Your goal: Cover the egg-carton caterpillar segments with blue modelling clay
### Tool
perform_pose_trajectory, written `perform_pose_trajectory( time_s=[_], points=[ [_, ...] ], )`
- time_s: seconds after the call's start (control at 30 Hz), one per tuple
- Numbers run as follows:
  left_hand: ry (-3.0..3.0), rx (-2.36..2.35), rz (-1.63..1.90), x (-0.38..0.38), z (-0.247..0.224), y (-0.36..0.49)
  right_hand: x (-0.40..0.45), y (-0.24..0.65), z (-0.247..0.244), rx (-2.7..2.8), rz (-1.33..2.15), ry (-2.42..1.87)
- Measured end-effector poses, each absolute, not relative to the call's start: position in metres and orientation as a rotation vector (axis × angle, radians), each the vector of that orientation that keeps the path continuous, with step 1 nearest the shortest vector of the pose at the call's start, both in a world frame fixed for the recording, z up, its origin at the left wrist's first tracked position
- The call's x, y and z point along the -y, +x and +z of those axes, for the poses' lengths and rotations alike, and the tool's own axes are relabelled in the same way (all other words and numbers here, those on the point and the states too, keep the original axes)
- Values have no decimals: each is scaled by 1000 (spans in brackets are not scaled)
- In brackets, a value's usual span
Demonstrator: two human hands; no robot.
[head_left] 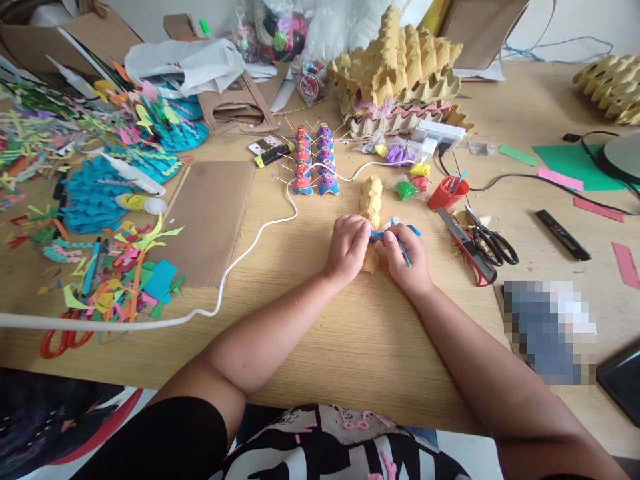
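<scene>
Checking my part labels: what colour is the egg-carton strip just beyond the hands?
Pale yellow; the egg-carton strip shows best in the head view.

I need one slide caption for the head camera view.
Left hand and right hand hold small blue pieces at a yellow egg-carton strip.

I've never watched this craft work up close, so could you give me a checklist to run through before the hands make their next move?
1. Right hand gripping the blue item: ok, fingers curled around it.
2. Left hand firmly holding something: cannot tell, its fingers hide the grip.
3. Yellow egg-carton strip near the hands: ok, just beyond them.
4. White cord away from both hands: ok, off to the left.
5. Black scissors well apart from the cutter: not ok, crowded together.
</scene>
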State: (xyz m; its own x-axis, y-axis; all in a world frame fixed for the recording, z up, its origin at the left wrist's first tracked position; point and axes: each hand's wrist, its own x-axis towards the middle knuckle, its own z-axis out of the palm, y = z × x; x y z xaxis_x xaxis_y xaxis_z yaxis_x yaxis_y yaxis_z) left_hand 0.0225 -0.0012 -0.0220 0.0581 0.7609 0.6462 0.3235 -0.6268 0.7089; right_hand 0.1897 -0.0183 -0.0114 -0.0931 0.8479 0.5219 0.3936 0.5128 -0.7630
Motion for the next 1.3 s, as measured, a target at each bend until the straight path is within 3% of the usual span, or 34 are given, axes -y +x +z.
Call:
perform_pose_trajectory(
  time_s=[1.3],
  points=[
    [1928, -1211, 1512, 0, -21, 22, 22, 185, -6, 1671, 686, -1054]
  ],
)
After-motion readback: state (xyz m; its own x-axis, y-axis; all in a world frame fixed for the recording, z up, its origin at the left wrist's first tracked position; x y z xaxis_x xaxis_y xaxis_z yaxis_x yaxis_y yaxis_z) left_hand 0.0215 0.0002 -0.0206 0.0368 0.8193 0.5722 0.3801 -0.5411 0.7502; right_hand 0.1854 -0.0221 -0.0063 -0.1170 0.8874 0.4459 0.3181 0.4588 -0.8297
